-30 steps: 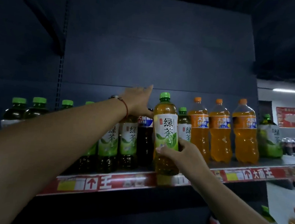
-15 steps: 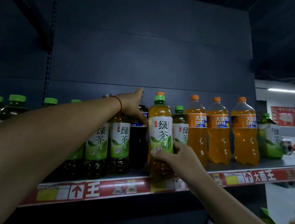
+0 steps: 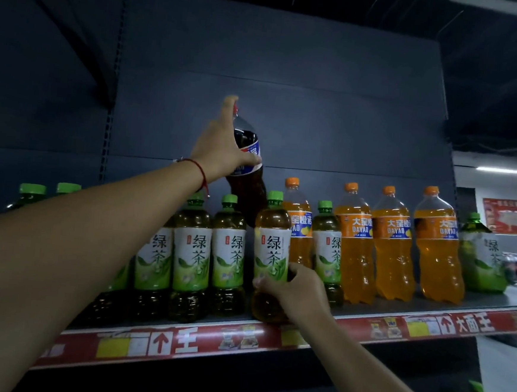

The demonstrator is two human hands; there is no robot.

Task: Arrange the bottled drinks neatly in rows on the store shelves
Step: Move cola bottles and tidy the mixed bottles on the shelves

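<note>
lifted clear of the row since before, the cola bottle [image 3: 248,176] tilts in the left hand's [image 3: 220,149] wrapped grip and could slip, while the right hand [image 3: 293,288] clasps a green tea bottle [image 3: 271,252].

Green-capped tea bottles [image 3: 191,258], orange sodas [image 3: 394,246], seemingly dark-brown cola [image 3: 246,191].

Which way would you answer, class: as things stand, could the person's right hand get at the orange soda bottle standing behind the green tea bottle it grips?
Probably not. The right hand grips the green tea bottle, which stands in front of that orange soda bottle.
</note>
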